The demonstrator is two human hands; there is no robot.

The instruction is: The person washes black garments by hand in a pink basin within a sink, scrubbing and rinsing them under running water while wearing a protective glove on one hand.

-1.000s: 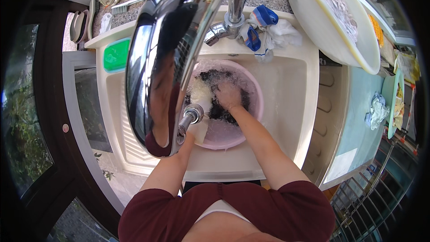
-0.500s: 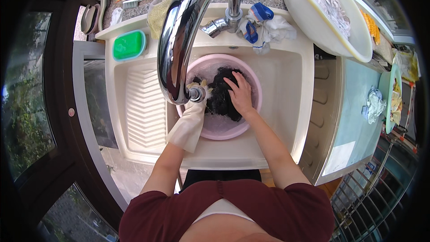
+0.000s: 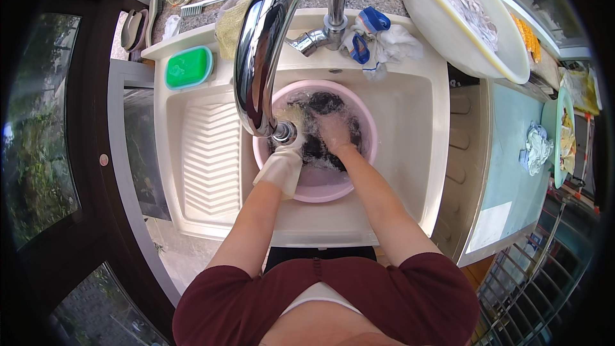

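A pink basin [image 3: 368, 163] of sudsy water stands inside the cream sink [image 3: 413, 154]. Black cloth [image 3: 314, 146] lies in it, mostly under the churned water. My left hand [image 3: 286, 159], in a cream rubber glove, reaches into the basin's left side beneath the faucet spout [image 3: 256, 96]. Its fingers are hidden by the spout, foam and water. My bare right hand [image 3: 334, 133] is in the water on top of the cloth, its fingers blurred by splashes. Whether either hand grips the cloth does not show.
Left of the basin is a ribbed washboard surface [image 3: 210, 160], with a green soap box [image 3: 189, 68] behind it. White-and-blue cloths [image 3: 384, 45] lie by the faucet base. A large white tub [image 3: 471, 32] of laundry leans at the back right. A brush [image 3: 202, 4] rests on the counter.
Both hands have pushed down into the water. The black cloth, which bulged above the surface, is now mostly submerged, and the water is splashing. My left forearm has shifted right and forward.
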